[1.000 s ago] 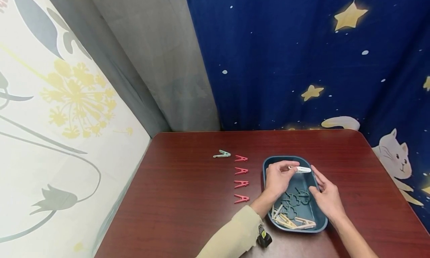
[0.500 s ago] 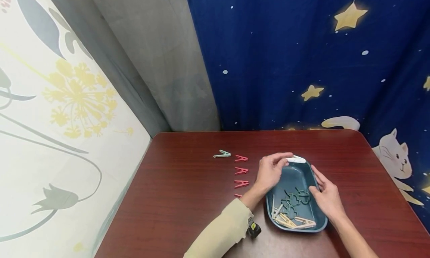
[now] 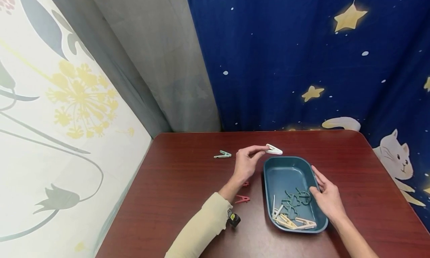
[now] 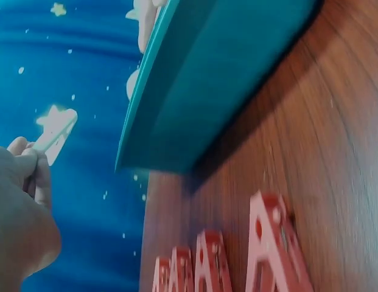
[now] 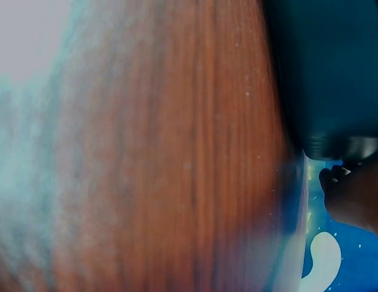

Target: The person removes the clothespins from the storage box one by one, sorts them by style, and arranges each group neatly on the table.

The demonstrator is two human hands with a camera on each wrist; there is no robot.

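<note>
From my remote seat I have the left hand (image 3: pixel 246 161) pinching a white clothespin (image 3: pixel 274 150) between thumb and fingertips, raised over the table (image 3: pixel 188 191) just past the far left corner of the blue tray (image 3: pixel 289 176). My right hand (image 3: pixel 327 198) holds the tray's right wall, thumb over the rim and fingers outside; its wrist view is too blurred to tell me more about that grip.

In the tray's near end I see pale clothespins (image 3: pixel 306 226) and a yellow clothespin (image 3: pixel 286 222), with dark green wire pieces (image 3: pixel 295 203) farther up. Left of the tray, four red clothespins (image 4: pixel 274 240) line up in the left wrist view; the arm hides some from the head. A pale green clothespin (image 3: pixel 223 154) lies farther left, near the table's far side.
</note>
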